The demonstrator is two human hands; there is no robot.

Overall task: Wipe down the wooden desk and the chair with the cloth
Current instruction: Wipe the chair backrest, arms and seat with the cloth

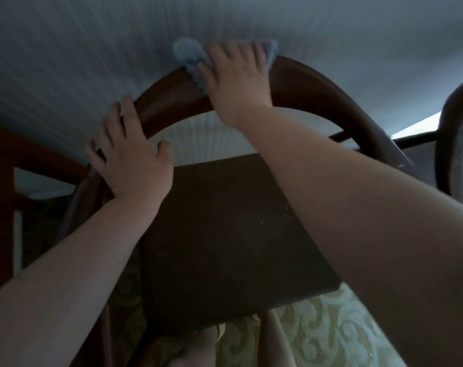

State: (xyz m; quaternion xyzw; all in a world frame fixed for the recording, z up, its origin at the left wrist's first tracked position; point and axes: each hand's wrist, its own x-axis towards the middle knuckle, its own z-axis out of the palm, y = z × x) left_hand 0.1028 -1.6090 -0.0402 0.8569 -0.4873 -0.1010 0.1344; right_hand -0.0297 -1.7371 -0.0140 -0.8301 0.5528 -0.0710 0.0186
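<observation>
The wooden chair stands right below me, with its dark seat in the middle of the view and its curved back rail arching against the wall. A blue cloth lies over the top of the rail. My right hand presses on the cloth with spread, fairly straight fingers. My left hand holds the rail's left side, fingers over the outer edge and thumb on the inner side. Dark wood at the far left may be the desk; most of it is out of view.
A striped grey-blue wall stands just behind the chair back. A dark curved frame with a thin bar stands at the right. A pale patterned carpet covers the floor below the seat.
</observation>
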